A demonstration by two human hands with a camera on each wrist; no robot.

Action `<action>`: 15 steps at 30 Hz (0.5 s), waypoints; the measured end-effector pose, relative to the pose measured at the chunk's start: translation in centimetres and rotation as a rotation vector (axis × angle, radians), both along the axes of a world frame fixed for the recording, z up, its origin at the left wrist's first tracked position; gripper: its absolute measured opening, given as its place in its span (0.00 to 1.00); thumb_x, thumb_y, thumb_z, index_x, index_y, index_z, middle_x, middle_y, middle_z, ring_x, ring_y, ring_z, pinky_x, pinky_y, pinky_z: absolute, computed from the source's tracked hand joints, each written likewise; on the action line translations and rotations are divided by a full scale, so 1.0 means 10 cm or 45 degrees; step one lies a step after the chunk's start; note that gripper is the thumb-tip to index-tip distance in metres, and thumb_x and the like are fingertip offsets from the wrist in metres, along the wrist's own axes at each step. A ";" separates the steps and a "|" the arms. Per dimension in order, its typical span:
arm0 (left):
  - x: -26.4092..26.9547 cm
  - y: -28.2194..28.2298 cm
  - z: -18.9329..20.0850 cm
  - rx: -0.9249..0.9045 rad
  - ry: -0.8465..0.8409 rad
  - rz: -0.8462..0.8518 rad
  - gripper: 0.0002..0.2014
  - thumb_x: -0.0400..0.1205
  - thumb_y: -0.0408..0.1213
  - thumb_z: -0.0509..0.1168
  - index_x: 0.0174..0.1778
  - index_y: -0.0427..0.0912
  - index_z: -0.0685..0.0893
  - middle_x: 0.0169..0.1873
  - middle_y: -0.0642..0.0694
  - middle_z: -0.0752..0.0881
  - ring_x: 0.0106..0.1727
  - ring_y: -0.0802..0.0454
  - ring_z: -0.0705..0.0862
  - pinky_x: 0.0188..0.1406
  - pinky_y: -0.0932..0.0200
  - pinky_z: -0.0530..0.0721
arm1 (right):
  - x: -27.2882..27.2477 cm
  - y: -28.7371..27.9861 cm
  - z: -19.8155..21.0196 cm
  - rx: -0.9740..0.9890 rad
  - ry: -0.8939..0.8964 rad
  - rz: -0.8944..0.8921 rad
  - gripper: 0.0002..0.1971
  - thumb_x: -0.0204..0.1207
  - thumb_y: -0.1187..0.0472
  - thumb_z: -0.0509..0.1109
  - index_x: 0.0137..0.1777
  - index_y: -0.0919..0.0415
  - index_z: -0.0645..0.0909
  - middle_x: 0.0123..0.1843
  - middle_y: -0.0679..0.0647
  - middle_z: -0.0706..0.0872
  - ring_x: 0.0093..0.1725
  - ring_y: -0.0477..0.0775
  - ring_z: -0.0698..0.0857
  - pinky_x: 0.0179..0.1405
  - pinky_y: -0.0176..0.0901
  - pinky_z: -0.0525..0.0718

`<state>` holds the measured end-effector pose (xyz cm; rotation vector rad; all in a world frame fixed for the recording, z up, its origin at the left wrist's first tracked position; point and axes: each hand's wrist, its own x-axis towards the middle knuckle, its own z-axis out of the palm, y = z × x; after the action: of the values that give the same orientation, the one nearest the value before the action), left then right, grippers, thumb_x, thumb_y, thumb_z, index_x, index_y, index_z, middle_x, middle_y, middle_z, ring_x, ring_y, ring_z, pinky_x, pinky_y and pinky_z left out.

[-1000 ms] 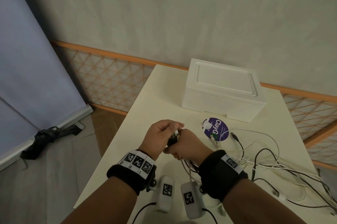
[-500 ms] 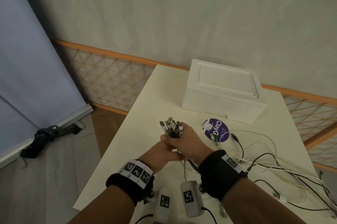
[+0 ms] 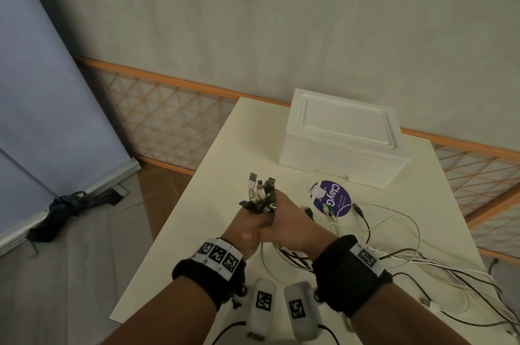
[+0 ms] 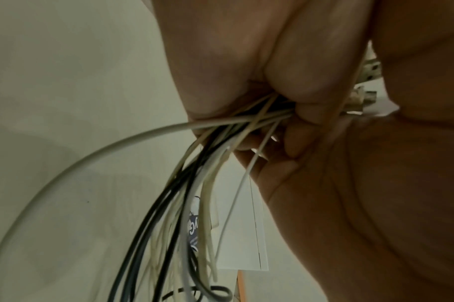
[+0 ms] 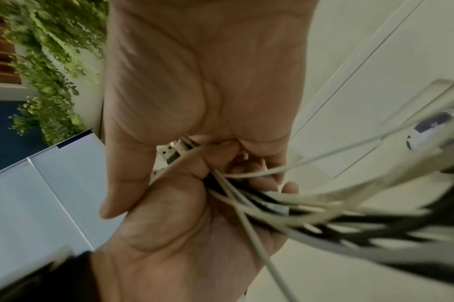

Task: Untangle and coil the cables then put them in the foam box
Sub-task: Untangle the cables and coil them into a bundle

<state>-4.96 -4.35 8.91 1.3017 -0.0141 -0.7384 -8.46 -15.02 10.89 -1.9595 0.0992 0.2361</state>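
Plug ends gathered into one raised bunch

Since a second ago the mixed black and white cables (image 3: 380,254) have had their plugs lifted clear; left hand (image 3: 247,229) and right hand (image 3: 289,221) both clench them mid-table, tails trailing to the right edge. Uncoiled yet. One closed white foam box (image 3: 342,145) at the far edge; about eight plugs, count uncertain.

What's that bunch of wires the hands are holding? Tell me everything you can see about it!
The bunch of cables is a mix of thin white, cream and black cords. Their plug ends, several with metal tips, stick up together like a bouquet above the table. The left hand and right hand both grip it just below the plugs. From there the cords hang down and spread in loose tangled loops over the table's right side.
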 end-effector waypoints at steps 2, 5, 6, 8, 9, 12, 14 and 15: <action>0.01 0.01 -0.01 -0.002 -0.002 0.018 0.11 0.82 0.21 0.61 0.46 0.43 0.79 0.41 0.45 0.82 0.40 0.52 0.82 0.35 0.61 0.85 | -0.01 0.00 0.04 -0.075 0.002 0.039 0.55 0.46 0.32 0.83 0.74 0.51 0.67 0.71 0.48 0.73 0.71 0.43 0.74 0.70 0.48 0.78; 0.01 0.00 0.01 0.022 -0.127 0.027 0.13 0.82 0.19 0.61 0.48 0.44 0.80 0.42 0.45 0.83 0.40 0.52 0.83 0.37 0.60 0.85 | -0.08 0.04 0.16 -0.114 -0.057 0.001 0.50 0.58 0.47 0.85 0.77 0.52 0.59 0.69 0.43 0.70 0.67 0.34 0.72 0.69 0.38 0.76; 0.01 -0.01 0.03 -0.020 -0.189 0.013 0.12 0.81 0.21 0.62 0.49 0.44 0.81 0.41 0.46 0.85 0.41 0.51 0.84 0.38 0.59 0.86 | -0.09 0.04 0.18 -0.067 -0.107 -0.068 0.55 0.58 0.48 0.85 0.79 0.53 0.54 0.71 0.44 0.70 0.67 0.33 0.73 0.66 0.36 0.77; -0.01 -0.03 0.04 -0.046 -0.306 0.026 0.05 0.79 0.31 0.66 0.45 0.46 0.84 0.34 0.47 0.86 0.37 0.48 0.84 0.38 0.54 0.84 | -0.09 0.00 0.27 -0.063 -0.199 -0.271 0.61 0.55 0.38 0.81 0.83 0.48 0.47 0.74 0.41 0.68 0.68 0.38 0.74 0.62 0.38 0.79; -0.02 -0.03 0.05 -0.008 -0.322 0.040 0.02 0.75 0.35 0.68 0.41 0.46 0.84 0.30 0.48 0.85 0.33 0.48 0.82 0.36 0.52 0.82 | -0.07 -0.03 0.31 -0.144 -0.277 -0.344 0.55 0.60 0.37 0.78 0.83 0.47 0.51 0.71 0.40 0.70 0.63 0.38 0.76 0.58 0.36 0.79; -0.03 -0.05 -0.01 0.125 -0.362 0.050 0.08 0.71 0.28 0.75 0.41 0.44 0.86 0.32 0.49 0.87 0.32 0.55 0.81 0.37 0.59 0.78 | 0.00 -0.13 0.47 -0.564 -0.468 -0.270 0.18 0.79 0.55 0.68 0.69 0.49 0.77 0.55 0.44 0.82 0.47 0.39 0.80 0.50 0.37 0.81; -0.03 -0.06 -0.02 0.182 -0.412 0.045 0.12 0.73 0.22 0.74 0.40 0.45 0.86 0.34 0.49 0.88 0.36 0.57 0.83 0.40 0.62 0.80 | 0.03 -0.13 0.51 -0.594 -0.342 -0.192 0.11 0.79 0.62 0.65 0.59 0.50 0.81 0.45 0.47 0.88 0.41 0.45 0.84 0.45 0.39 0.83; -0.03 -0.05 -0.01 0.173 -0.406 0.063 0.13 0.73 0.20 0.72 0.41 0.44 0.86 0.36 0.47 0.88 0.38 0.57 0.84 0.43 0.60 0.81 | 0.04 -0.13 0.51 -0.512 -0.273 -0.189 0.09 0.78 0.63 0.66 0.55 0.51 0.80 0.40 0.49 0.89 0.38 0.47 0.85 0.41 0.41 0.83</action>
<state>-5.21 -4.87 8.80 1.5338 -0.1904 -0.4900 -8.06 -16.28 16.00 -2.3509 0.1611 -0.1016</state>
